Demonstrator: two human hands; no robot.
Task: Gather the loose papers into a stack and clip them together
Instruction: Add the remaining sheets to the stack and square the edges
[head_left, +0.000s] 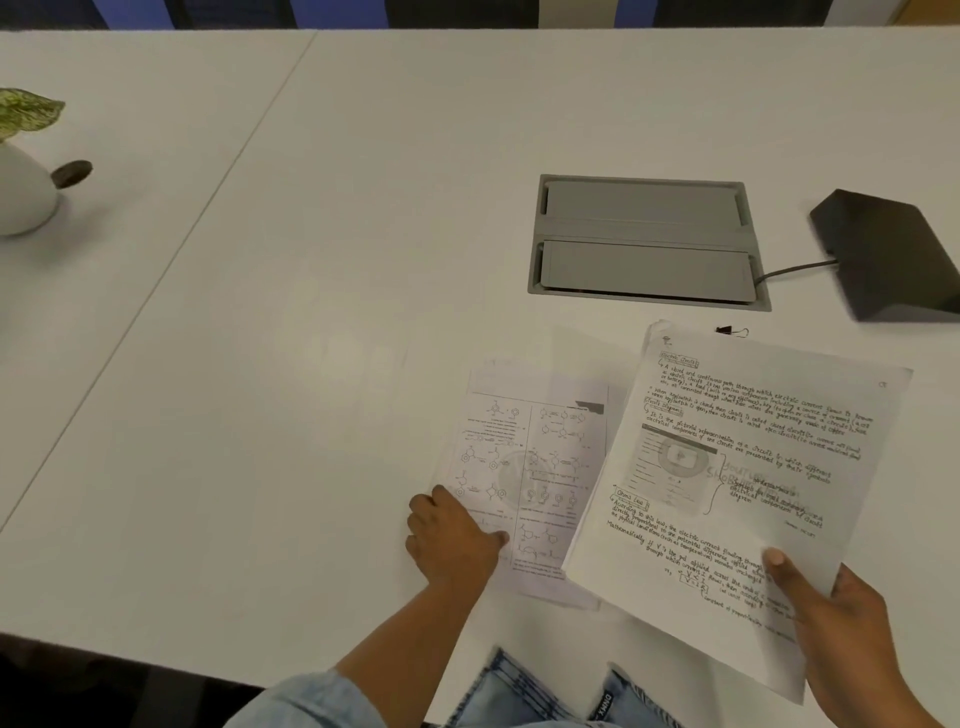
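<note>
My right hand (836, 618) grips a stack of handwritten sheets (737, 467) by its lower right corner, thumb on top, and the stack is lifted and tilted above the white table (311, 322). A printed page with chemistry diagrams (524, 467) lies flat on the table, partly under the held stack. My left hand (452, 535) pinches that page's lower left edge, thumb on the paper. A small black binder clip (731, 330) lies on the table just beyond the top edge of the held stack.
A grey cable hatch (647, 241) is set into the table behind the papers. A black wedge-shaped device (893, 254) with a cable sits at the far right. A white vase with a leaf (23, 182) stands at the far left. The table's near edge runs below my arms.
</note>
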